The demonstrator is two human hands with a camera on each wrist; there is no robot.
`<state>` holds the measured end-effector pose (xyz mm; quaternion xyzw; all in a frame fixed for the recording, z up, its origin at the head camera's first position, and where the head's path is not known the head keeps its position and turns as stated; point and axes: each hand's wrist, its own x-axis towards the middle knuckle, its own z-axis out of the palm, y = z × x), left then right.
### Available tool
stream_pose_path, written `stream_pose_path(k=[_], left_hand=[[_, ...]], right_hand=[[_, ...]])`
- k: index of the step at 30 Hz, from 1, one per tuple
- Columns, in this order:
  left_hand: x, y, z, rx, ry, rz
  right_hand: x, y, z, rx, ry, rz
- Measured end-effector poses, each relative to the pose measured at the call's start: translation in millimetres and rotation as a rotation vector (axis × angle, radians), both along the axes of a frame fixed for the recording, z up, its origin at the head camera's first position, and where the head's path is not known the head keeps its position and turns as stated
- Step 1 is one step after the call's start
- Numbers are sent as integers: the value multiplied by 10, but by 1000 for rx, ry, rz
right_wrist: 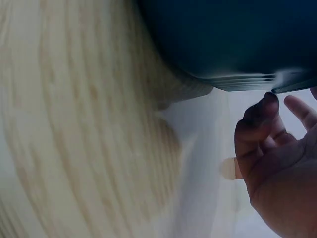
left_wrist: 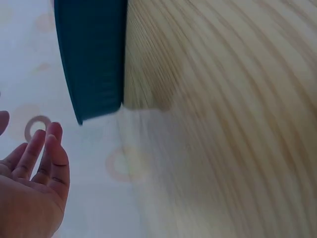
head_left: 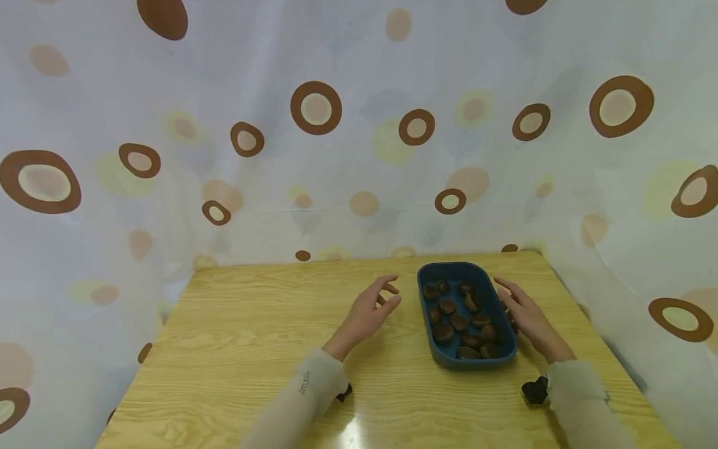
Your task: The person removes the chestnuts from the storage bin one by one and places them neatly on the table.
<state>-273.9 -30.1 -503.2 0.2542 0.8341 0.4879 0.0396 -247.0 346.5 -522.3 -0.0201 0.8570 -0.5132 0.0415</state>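
A dark blue rectangular tray (head_left: 443,360) rests on the wooden table, right of the middle. Several dark brown, rounded pieces that look like chestnuts (head_left: 459,322) lie spread over its floor. To the tray's left, my left hand (head_left: 367,312) is held a short way off, fingers loosely bent and holding nothing. On the other side, my right hand (head_left: 524,315) is at the tray's long right wall. In the right wrist view its bent fingertips (right_wrist: 270,101) reach the underside of the tray edge, with no grip round it; whether they touch is hard to tell.
The light wooden table (head_left: 241,337) extends left of the tray and in front of it. A white curtain (head_left: 359,168) with brown and yellow circles hangs behind the table and along its sides. Dark wrist devices (head_left: 535,390) show at both sleeve cuffs.
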Motion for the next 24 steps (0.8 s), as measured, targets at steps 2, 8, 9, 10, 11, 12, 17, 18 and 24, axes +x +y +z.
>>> stream_pose_path(k=[2,8,9,10,11,12,17,18,24], left_hand=[[-15,128,-27,30,-10,-12],[-28,437,-123,69,-12,-18],[-24,482,-137,66,-8,-17],[-19,524,-150,66,0,-19],[-11,562,-162,61,11,-18],[0,598,-169,57,22,-19],[56,749,-155,47,98,-70],[62,776,-150,47,115,-86],[73,922,-139,-18,167,-148]], right_hand=[[13,-34,-13,-9,-14,13],[24,-93,-67,-24,-21,19],[19,-91,-83,-30,-19,14],[14,-88,-98,-34,-18,11],[6,-83,-113,-39,-15,8],[0,-77,-127,-37,-11,4],[-15,-58,-147,27,28,-34],[-17,-57,-144,34,34,-42],[-52,-43,-151,5,68,-61]])
